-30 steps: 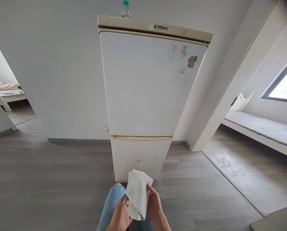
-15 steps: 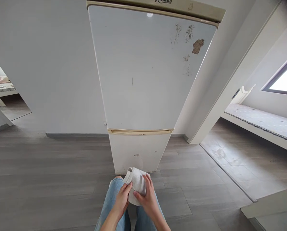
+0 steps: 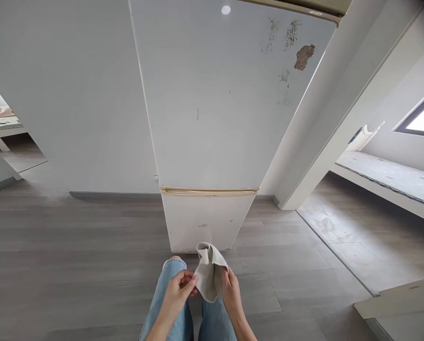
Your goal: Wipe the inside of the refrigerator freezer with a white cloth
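Note:
A folded white cloth [image 3: 209, 274] hangs between both my hands, low in the middle of the view. My left hand [image 3: 178, 289] pinches its left edge with closed fingers. Along its right side my right hand [image 3: 230, 291] is closed on the fabric. Straight ahead stands a tall white fridge [image 3: 215, 118] with a large upper door and a smaller lower door [image 3: 205, 222]. Rust-coloured chips and scuffs [image 3: 303, 55] mark the upper door's top right. My legs in blue jeans [image 3: 169, 303] show beneath the hands.
Grey wood-look floor [image 3: 73, 255] spreads around the fridge, with a white wall [image 3: 66, 94] behind it. A doorway at far left shows a bed [image 3: 1, 121]. To the right, a slanted white pillar [image 3: 325, 132], a low mattress platform [image 3: 393, 177] and a window [image 3: 423, 121].
The view has moved closer to the fridge and tilted down, cutting off its top. The cloth was folded smaller between my hands and now hangs pinched at both edges.

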Tool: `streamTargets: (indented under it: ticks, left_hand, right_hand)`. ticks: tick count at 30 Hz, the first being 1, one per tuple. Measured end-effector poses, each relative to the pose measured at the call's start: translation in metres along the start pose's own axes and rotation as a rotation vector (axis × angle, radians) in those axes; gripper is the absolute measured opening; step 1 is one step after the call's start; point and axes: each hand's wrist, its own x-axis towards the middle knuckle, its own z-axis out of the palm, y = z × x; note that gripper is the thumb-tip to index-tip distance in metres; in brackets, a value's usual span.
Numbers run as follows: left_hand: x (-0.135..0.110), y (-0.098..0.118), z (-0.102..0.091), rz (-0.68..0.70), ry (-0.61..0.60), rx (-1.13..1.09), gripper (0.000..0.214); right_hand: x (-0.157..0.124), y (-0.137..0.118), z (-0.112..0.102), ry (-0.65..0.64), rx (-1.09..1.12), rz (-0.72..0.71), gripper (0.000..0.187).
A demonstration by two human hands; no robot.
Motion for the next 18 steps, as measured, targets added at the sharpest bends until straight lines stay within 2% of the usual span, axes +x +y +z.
streamTargets:
  ticks: [2, 4, 6, 9, 11, 15, 18]
  left_hand:
    - [0.000, 0.011, -0.006, 0.006, 0.043, -0.015, 0.037]
    - [-0.001, 0.022, -0.009, 0.026, 0.065, -0.028, 0.036]
    - [-0.003, 0.032, -0.006, 0.042, 0.062, -0.039, 0.033]
    - [-0.007, 0.042, 0.007, 0.039, 0.008, -0.045, 0.032]
    - [-0.009, 0.046, 0.015, 0.042, -0.038, -0.035, 0.033]
    - [-0.016, 0.056, 0.017, 0.089, -0.095, 0.071, 0.033]
    - [-0.023, 0.067, 0.012, 0.094, -0.142, 0.161, 0.032]
  right_hand:
    - [0.000, -0.004, -0.006, 0.085, -0.016, -0.030, 0.063]
    - [0.000, -0.009, -0.009, 0.115, -0.016, -0.066, 0.059]
    - [-0.002, -0.014, -0.005, 0.045, -0.007, -0.078, 0.055]
    - [-0.006, -0.019, 0.007, -0.137, 0.047, -0.065, 0.050]
    - [-0.007, -0.021, 0.013, -0.181, 0.093, -0.041, 0.048]
    - [0.001, -0.028, 0.010, -0.054, 0.109, 0.035, 0.047]
    - [0.009, -0.042, 0.002, -0.043, -0.025, -0.041, 0.040]
